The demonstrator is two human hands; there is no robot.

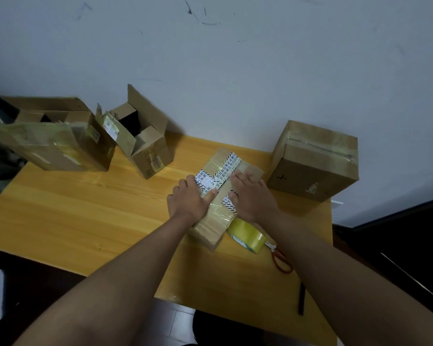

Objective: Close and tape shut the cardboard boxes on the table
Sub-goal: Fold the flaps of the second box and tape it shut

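Left hand (pixel 189 199) and right hand (pixel 253 196) flat, fingers straight, side by side, pressing on the flat box (pixel 219 196) mid-table (pixel 85 216), directly beneath both palms. Tape roll (pixel 246 236) and red scissors (pixel 281 260) just beside the box's near end. Taped box (pixel 315 161) right; open boxes (pixel 145 136) left.

I see a yellow wood-grain worktop (pixel 85 208), brown boxes (pixel 315 161), white tape (pixel 225 168) with black stripes and print, yellowish tape roll (pixel 248 236), red-handled scissors (pixel 281 260), grey-white wall (pixel 235 58)
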